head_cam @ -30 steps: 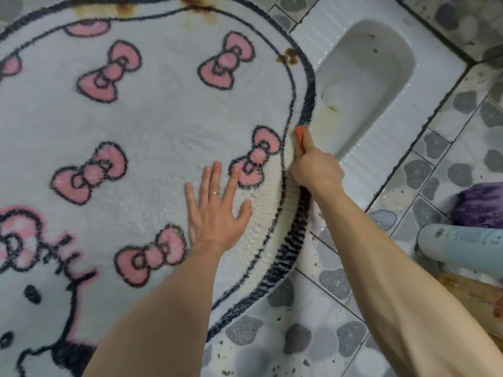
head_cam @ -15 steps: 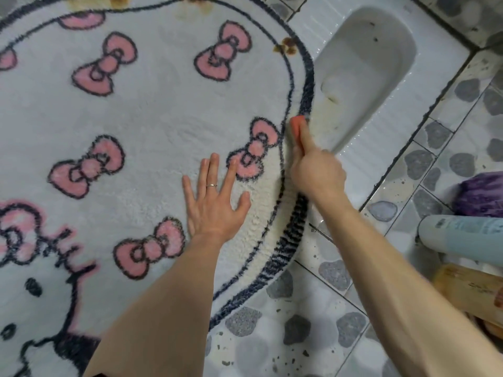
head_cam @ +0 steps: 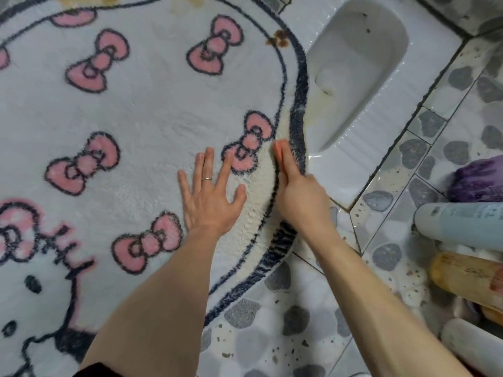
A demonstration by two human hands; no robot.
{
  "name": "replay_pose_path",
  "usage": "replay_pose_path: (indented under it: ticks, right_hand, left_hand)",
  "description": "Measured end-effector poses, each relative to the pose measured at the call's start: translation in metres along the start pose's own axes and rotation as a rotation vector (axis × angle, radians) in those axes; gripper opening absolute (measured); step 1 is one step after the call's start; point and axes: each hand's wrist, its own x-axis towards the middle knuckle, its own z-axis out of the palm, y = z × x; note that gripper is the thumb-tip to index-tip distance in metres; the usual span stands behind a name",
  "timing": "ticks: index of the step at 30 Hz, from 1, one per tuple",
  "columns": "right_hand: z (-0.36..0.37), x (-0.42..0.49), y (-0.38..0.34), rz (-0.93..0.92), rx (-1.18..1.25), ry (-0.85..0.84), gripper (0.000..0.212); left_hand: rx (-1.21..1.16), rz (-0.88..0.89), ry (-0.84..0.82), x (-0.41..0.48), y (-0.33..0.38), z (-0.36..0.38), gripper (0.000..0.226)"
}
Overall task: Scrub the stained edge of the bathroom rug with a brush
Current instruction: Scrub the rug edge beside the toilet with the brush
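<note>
A white bathroom rug point(head_cam: 141, 110) with pink bows and a dark border covers the left of the floor. Brown stains point(head_cam: 278, 39) mark its far right edge, and the pile near my hands looks yellowish. My left hand point(head_cam: 211, 194) lies flat on the rug with fingers spread, a ring on one finger. My right hand point(head_cam: 298, 194) grips an orange brush point(head_cam: 278, 148) whose tip shows beyond my forefinger, pressed against the rug just inside the dark border. Most of the brush is hidden under my hand.
A white squat toilet pan point(head_cam: 356, 66) lies right beside the rug's edge. Pebble-pattern floor tiles point(head_cam: 272, 336) run below and to the right. Bottles point(head_cam: 460, 224) lie at the right edge, with a purple object point(head_cam: 479, 178) behind them.
My right hand has drawn the brush back toward me along the rug's border. The left hand stays flat in the same spot on the rug.
</note>
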Motion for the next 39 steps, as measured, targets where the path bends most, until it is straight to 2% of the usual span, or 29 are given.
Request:
replay_pose_path:
  ticks: [2,4,8,10,12,15,18,19,22,24,26,29,32,33,36,39]
  right_hand:
    - [0.004,-0.065,0.005,-0.056,0.037,-0.076,0.053]
    - [0.001,-0.079,0.010,-0.057,-0.004,-0.142,0.052]
    - [-0.010,0.016,0.007,-0.009,-0.102,-0.018,0.051]
    - [-0.020,0.074,0.003,0.048,-0.127,-0.033,0.058]
    - [-0.024,0.082,-0.005,0.086,-0.125,-0.043,0.056]
    - [-0.010,-0.008,-0.007,-0.017,-0.020,-0.056,0.050]
    - [-0.007,-0.094,0.004,-0.059,0.001,-0.202,0.055]
    - [-0.008,-0.089,0.009,-0.062,-0.035,-0.207,0.056]
    - [-0.019,-0.002,0.015,-0.073,-0.138,-0.061,0.051]
    - [-0.030,0.061,0.016,-0.038,-0.171,-0.041,0.059]
    - [-0.030,0.078,0.013,0.011,-0.188,-0.032,0.064]
    - [-0.006,-0.013,0.012,-0.070,-0.015,-0.006,0.051]
    - [0.004,-0.102,0.018,-0.154,0.005,-0.160,0.057]
    - [0.003,-0.098,0.025,-0.173,-0.039,-0.176,0.058]
    - [-0.012,-0.019,0.034,-0.188,-0.208,-0.025,0.058]
    - [-0.017,0.025,0.032,-0.118,-0.207,0.011,0.058]
  left_hand:
    - [0.002,-0.007,-0.012,0.001,0.000,-0.001,0.073]
    - [0.010,-0.009,-0.013,0.002,0.000,-0.001,0.073]
    - [0.007,-0.002,-0.003,0.001,0.000,0.000,0.072]
    - [0.004,-0.002,-0.018,0.002,0.000,-0.001,0.073]
    - [0.000,0.001,-0.014,0.002,0.000,-0.002,0.072]
    - [-0.006,-0.001,-0.013,0.000,-0.001,-0.003,0.073]
    - [0.004,-0.012,-0.015,0.001,-0.001,-0.003,0.074]
    - [0.003,-0.010,-0.010,0.002,-0.001,-0.002,0.075]
    - [0.012,0.001,-0.002,0.002,0.000,-0.001,0.074]
    - [0.017,-0.005,-0.004,0.003,-0.001,0.001,0.074]
    - [0.017,-0.012,0.008,0.003,-0.001,0.001,0.074]
    - [0.001,-0.003,0.006,0.002,0.001,-0.001,0.074]
    - [0.002,-0.012,0.004,0.001,0.000,-0.002,0.075]
    - [0.005,-0.009,0.004,0.000,0.000,-0.001,0.074]
    - [0.016,-0.005,0.010,0.003,0.000,0.000,0.074]
    - [0.022,-0.014,0.011,0.004,-0.001,0.003,0.074]
